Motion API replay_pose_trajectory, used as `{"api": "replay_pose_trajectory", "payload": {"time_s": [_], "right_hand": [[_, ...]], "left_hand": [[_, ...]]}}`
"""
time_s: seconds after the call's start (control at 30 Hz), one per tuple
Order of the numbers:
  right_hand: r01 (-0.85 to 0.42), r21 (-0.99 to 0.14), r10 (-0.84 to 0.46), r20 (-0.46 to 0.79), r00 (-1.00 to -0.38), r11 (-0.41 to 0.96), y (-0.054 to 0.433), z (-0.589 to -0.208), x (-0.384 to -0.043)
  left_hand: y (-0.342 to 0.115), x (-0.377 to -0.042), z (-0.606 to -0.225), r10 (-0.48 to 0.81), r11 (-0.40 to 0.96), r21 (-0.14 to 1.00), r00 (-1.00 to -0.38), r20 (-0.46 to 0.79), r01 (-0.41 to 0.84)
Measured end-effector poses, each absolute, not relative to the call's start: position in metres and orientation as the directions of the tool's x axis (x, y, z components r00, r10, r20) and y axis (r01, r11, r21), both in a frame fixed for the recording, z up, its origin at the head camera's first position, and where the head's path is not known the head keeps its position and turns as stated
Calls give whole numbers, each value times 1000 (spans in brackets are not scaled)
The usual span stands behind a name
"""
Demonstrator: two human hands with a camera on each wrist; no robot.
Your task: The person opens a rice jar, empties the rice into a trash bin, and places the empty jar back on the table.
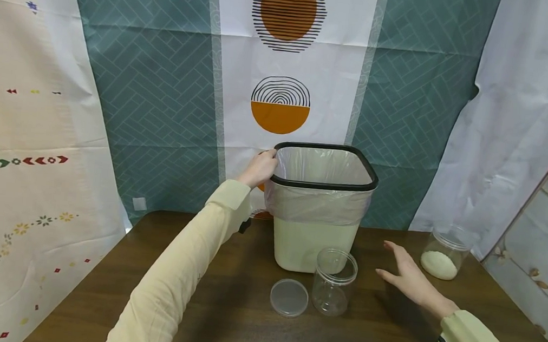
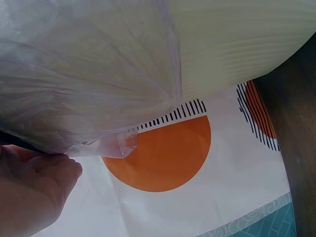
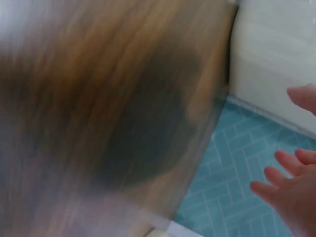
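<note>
A cream waste bin (image 1: pixel 314 239) with a black rim and a clear plastic liner (image 1: pixel 317 204) folded over it stands at the back of the table. My left hand (image 1: pixel 259 168) grips its rim at the left side; in the left wrist view, fingers (image 2: pixel 59 173) curl at the black rim beside the bunched liner. To the right of the bin, my right hand (image 1: pixel 413 281) hovers over the table with fingers spread and holds nothing. Left of that hand stands an open clear jar (image 1: pixel 333 290), a round clear lid (image 1: pixel 289 298) beside it. Right of it is a clear jar holding white grains (image 1: pixel 439 263).
The brown wooden table (image 1: pixel 240 331) ends at a teal and white patterned cloth (image 1: pixel 162 101) behind the bin. Pale cloths hang on both sides. In the right wrist view, the tabletop is blurred.
</note>
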State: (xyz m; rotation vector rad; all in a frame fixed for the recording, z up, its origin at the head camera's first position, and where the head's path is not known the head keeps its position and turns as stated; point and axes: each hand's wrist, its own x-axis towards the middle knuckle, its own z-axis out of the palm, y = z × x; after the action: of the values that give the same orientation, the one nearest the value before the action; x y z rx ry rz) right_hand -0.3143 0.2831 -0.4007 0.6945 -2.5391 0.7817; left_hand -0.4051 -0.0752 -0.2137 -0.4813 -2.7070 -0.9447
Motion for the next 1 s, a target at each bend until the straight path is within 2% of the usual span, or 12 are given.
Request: {"api": "replay_pose_trajectory", "payload": {"time_s": [0.2, 0.27, 0.43, 0.6, 0.83, 1.0], "right_hand": [[-514, -414, -267, 522, -810, 751, 298, -391, -320], [-494, -416, -228, 542, -809, 763, 303, -387, -322], [-464, -416, -131, 619, -775, 782, 320, -375, -326], [-431, -456, -28, 662, -749, 779, 335, -366, -324], [-323, -527, 114, 638, -762, 786, 350, -365, -325], [-271, -565, 218, 649, -729, 779, 357, -370, -328]], "left_hand": [[-76, -409, -217, 240, 747, 546, -919, 312, 380], [-79, -422, -224, 248, 745, 532, -908, 338, 402], [-79, -434, -226, 234, 753, 529, -910, 342, 392], [-75, -409, -214, 234, 750, 536, -914, 332, 387], [-77, -403, -213, 240, 743, 541, -911, 335, 394], [-76, -403, -213, 236, 739, 550, -914, 330, 389]]}}
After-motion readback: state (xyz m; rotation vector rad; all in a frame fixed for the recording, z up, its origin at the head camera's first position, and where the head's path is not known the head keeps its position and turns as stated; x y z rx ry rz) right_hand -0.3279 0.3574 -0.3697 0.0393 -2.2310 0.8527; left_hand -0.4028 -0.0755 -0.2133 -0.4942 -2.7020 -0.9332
